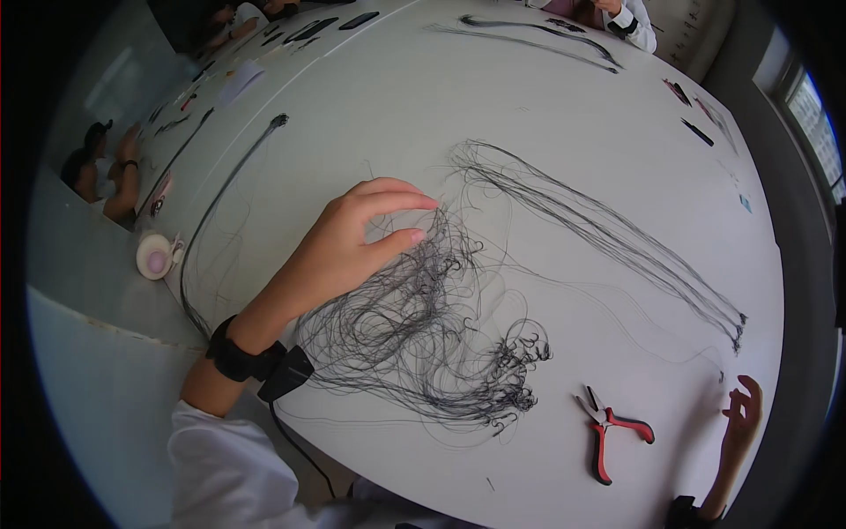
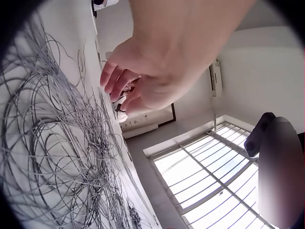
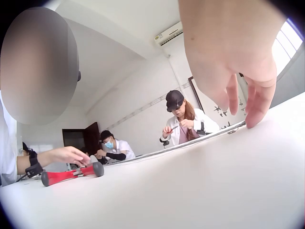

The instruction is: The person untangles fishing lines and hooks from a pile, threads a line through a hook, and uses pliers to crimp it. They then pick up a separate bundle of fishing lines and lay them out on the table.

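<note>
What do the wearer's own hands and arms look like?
The left hand is bare; its wrist wears a black strap with a dark boxy unit and black cable. A white sleeve sits further up. The right hand is bare too, with a black wristband.

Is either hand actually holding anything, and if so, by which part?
The left hand holds nothing visible: thumb and fingers stand apart over the tangled dark strands. Whether the right hand grips anything cannot be told.

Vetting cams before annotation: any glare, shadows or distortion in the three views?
Head: fisheye bows the white table, soft shadow beside the right hand; left wrist: window blown out, blurred oval at right; right wrist: window glare upper right, blurred oval upper left.
</note>
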The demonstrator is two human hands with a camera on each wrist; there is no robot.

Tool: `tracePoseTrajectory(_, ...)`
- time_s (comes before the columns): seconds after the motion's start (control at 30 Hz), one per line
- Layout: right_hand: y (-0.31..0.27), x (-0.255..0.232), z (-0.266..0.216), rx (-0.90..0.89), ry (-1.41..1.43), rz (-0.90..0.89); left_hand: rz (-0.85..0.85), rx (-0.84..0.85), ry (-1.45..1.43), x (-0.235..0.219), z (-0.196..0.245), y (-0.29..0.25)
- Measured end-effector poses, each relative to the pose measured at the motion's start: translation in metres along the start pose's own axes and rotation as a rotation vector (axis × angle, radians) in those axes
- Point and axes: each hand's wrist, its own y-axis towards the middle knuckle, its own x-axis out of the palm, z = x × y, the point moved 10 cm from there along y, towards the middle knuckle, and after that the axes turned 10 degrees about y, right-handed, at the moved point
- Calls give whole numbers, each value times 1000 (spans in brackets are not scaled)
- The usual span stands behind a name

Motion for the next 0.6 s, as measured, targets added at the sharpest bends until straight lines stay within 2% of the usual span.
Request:
tracePoseTrajectory(0.1, -21, -7, -20, -1, -80, -42, -33, -20, 50, -12, 5, -25)
tracePoseTrajectory(0.13, -33, -12, -45, -41, -50, 82, -58, -34, 97, -16, 6, -36)
tracePoseTrajectory(0.17, -40, -23, -43, -44, -54, 75, -57, -42, 94, -23, 9, -48)
tracePoseTrajectory(0.23, -55, -34, -25, 47, -154, -123, -124, -106, 27, -33, 14, -73)
tracePoseTrajectory(0.27, -69, -35, -58, 21, -124, 4, -124, -110, 22, -42, 21, -85)
tracePoseTrajectory(0.3, -79, -40, -71, 18, -128, 2, -184, -156, -13, -47, 26, -97)
tracePoseTrajectory(0.37, -96, -39, -105, -147, -14, -181, -246, -199, -52, -64, 36, -115)
tracePoseTrajectory(0.43, -107, -48, -114, -169, -24, -233, -433, -175, 18, -70, 48, -136)
tracePoseTrajectory(0.47, -113, -49, -119, -194, -32, -287, -439, -175, 13, -78, 53, -138)
tracePoseTrajectory(0.53, -122, -52, -134, -216, -44, -343, -626, -52, 121, -78, 68, -143)
tracePoseTrajectory(0.57, -125, -47, -150, -219, -73, -378, -629, -51, 117, -81, 70, -141)
tracePoseTrajectory(0.6, -128, -43, -165, -223, -99, -411, -711, 67, 111, -78, 84, -142)
